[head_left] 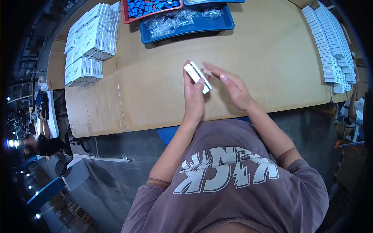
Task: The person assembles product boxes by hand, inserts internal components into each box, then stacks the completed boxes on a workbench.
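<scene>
A small white box (193, 72) with a dark slot along one side is tilted in my left hand (194, 97). The fingers of that hand wrap behind it and the thumb presses on its near end. Just to the right, my right hand (235, 89) has its fingers stretched out toward the box, with a small gap between them. Whatever lies inside the dark slot is too small to make out. Both hands are above the cardboard-covered table (163, 105), close to its front edge.
White boxes (91, 39) stand stacked at the left, and another stack of white boxes (330, 50) is at the right. At the back, a blue tray (190, 33) holds clear plastic bags, beside a red tray (126, 15) of blue parts. Two people (46, 141) (355, 110) are farther off.
</scene>
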Demonstrator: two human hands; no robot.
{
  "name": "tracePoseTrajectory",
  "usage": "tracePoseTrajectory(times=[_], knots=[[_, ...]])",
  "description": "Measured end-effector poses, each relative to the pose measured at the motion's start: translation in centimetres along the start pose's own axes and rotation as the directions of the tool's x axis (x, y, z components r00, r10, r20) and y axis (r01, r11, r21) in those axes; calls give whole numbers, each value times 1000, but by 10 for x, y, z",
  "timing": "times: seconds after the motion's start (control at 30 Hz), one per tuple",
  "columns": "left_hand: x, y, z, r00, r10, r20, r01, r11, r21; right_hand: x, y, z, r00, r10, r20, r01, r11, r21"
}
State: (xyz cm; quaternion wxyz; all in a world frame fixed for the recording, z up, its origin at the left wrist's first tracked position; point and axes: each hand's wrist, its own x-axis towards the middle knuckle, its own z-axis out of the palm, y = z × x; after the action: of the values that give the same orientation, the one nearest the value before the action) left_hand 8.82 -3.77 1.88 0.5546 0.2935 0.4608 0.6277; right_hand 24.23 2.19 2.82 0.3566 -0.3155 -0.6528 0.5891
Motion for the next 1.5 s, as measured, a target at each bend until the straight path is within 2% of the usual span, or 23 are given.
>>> tracePoseTrajectory(times=[0.07,0.1,0.2,0.23,0.33,0.37,0.43,0.47,0.5,0.57,0.6,0.63,0.7,0.8,1.0,1.03,1.13,1.3,1.4,1.47,1.5], knots=[[0,15,9,991,123,44,-128,982,136,4,-13,-8,967,242,-75,-241,970,33],[1,14,2,987,125,101,-142,971,192,6,-22,-9,935,342,-96,-328,935,137],[4,9,1,928,297,226,-358,879,316,7,-34,-10,871,490,37,-481,835,265],[5,6,-2,922,277,270,-363,860,357,7,-40,-8,858,509,68,-500,798,336],[6,9,-1,890,325,321,-434,820,372,8,-34,0,907,419,46,-413,861,296],[4,14,-1,889,347,298,-448,788,422,9,-34,3,928,372,-21,-345,878,331],[1,23,11,968,216,126,-240,942,235,9,-33,14,952,279,-125,-222,913,343],[5,15,6,978,185,98,-197,972,129,7,-30,20,956,234,-176,-162,924,347],[9,14,6,986,154,69,-155,988,20,6,-26,24,972,124,-198,-74,968,242],[6,18,9,997,63,34,-62,998,-20,5,-16,31,972,-107,-207,113,993,18],[4,25,17,1000,15,21,-14,999,-43,5,-15,33,966,-149,-210,138,988,-68],[3,31,25,999,41,-31,-39,998,49,6,-15,34,959,-192,-210,161,975,-155],[4,26,30,990,121,-71,-118,992,47,6,-20,38,940,-265,-216,202,940,-275],[7,24,31,972,214,-98,-201,972,124,10,-20,37,905,-407,-123,307,825,-475],[4,14,20,962,270,-45,-250,933,259,9,-15,34,825,-563,-54,426,682,-594],[4,14,21,958,284,-38,-264,926,271,8,-15,33,830,-554,-62,419,694,-586],[-5,27,27,984,169,-53,-163,981,107,5,-16,33,844,-530,-83,399,723,-564],[-4,20,22,975,206,-87,-199,977,82,4,-17,37,880,-470,-61,374,767,-521],[-2,24,23,967,226,-116,-227,974,2,9,-17,34,932,-351,-85,319,910,-265],[-1,24,19,960,254,-117,-258,966,-14,9,-11,39,963,-78,-256,83,996,9],[-1,27,23,955,269,-128,-274,961,-29,9,-7,42,948,76,-308,-27,987,160]])
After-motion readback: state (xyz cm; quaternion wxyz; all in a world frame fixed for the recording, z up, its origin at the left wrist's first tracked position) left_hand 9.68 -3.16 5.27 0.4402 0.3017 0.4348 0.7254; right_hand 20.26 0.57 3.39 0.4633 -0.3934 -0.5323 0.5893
